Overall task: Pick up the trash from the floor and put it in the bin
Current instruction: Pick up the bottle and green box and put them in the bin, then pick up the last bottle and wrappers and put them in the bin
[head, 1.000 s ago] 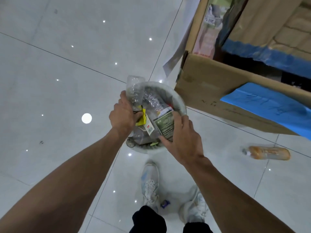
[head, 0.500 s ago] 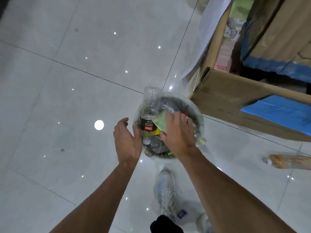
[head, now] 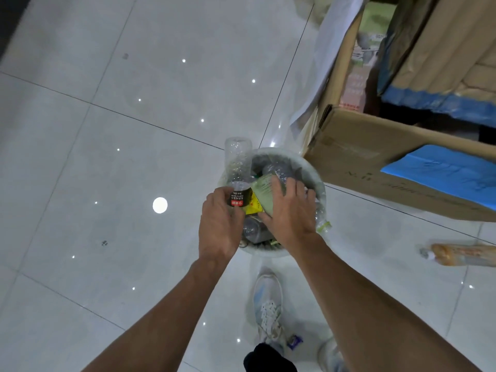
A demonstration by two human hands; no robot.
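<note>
A round white-rimmed bin (head: pixel 318 181) stands on the tiled floor, piled full of crushed plastic bottles. A clear bottle (head: pixel 237 159) with a black and red label sticks up out of its left side. My left hand (head: pixel 218 224) grips this bottle at the label. My right hand (head: pixel 291 210) lies flat with spread fingers on a pale green packet (head: pixel 261 187) on top of the pile. A yellow wrapper (head: pixel 253 206) shows between the two hands. An orange bottle (head: pixel 464 255) lies on the floor to the right of the bin.
A large open cardboard box (head: pixel 359 151) with blue paper on it stands right behind the bin, almost touching it. My shoes (head: pixel 268 304) are just in front of the bin, with a small blue wrapper (head: pixel 294 341) between them. Bare tiles stretch to the left.
My left hand let go of the clear bottle, hovered beside it, and now holds it again at the label. My right hand went from holding the green packet to pressing on it.
</note>
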